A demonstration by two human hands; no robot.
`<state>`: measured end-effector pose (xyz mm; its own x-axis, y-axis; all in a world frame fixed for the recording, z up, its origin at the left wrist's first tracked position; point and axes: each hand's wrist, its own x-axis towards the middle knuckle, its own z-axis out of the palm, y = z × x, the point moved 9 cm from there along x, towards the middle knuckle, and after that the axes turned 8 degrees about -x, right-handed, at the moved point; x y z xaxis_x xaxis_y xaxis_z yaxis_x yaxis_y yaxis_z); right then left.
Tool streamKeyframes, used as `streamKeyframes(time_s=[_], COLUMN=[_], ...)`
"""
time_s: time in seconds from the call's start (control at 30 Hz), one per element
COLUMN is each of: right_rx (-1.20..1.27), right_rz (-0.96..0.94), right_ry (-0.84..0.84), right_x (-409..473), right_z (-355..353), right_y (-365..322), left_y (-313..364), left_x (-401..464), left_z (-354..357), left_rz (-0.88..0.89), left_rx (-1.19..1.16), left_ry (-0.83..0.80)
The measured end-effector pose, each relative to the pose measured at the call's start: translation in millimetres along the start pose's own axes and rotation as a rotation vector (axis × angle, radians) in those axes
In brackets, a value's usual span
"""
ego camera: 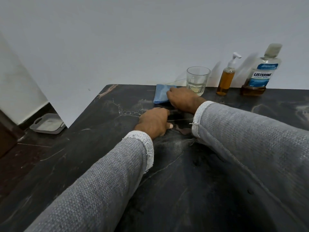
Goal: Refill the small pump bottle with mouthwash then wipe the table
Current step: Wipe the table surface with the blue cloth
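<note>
Head view: the small pump bottle (226,77) stands nearly full of amber liquid beside the Listerine bottle (260,71) at the worktop's (100,148) back edge, pump on — so I judge the refill done and the wiping about to start. My right hand (182,99) rests on the folded blue cloth (161,95), fingers curled at its edge; whether I grip it I cannot tell. My left hand (153,123) lies loosely curled on the worktop, holding nothing. Next, the cloth must sweep across the surface.
</note>
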<state>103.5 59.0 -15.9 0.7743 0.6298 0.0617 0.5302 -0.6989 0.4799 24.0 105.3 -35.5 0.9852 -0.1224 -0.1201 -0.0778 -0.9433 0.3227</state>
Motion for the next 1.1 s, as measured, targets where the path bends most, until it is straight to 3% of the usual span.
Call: streamKeyframes(time_s=[0.23, 0.7, 0.87, 1.1], right_rx=[0.327, 0.49, 0.41, 0.597], right_rz=[0.022, 0.087, 0.053, 0.311], right_ry=[0.101, 0.152, -0.014, 0.071], right_x=[-68.6, -271.4, -290.3, -256.6], right_z=[-30.9, -51.0, -43.7, -28.9], right_y=[19.6, 10.8, -5.4, -11.5], left_y=[-1.9, 24.3, 28.7, 29.7], left_x=[-26.7, -106.2, -116.4, -115.6], left_z=[0.9, 13.5, 20.6, 16.3], left_rz=[0.044, -0.003, -0.02, 0.005], left_rx=[-0.177, -0.25, -0.215, -0.136], left_ry=[0.052, 0.086, 0.033, 0.029])
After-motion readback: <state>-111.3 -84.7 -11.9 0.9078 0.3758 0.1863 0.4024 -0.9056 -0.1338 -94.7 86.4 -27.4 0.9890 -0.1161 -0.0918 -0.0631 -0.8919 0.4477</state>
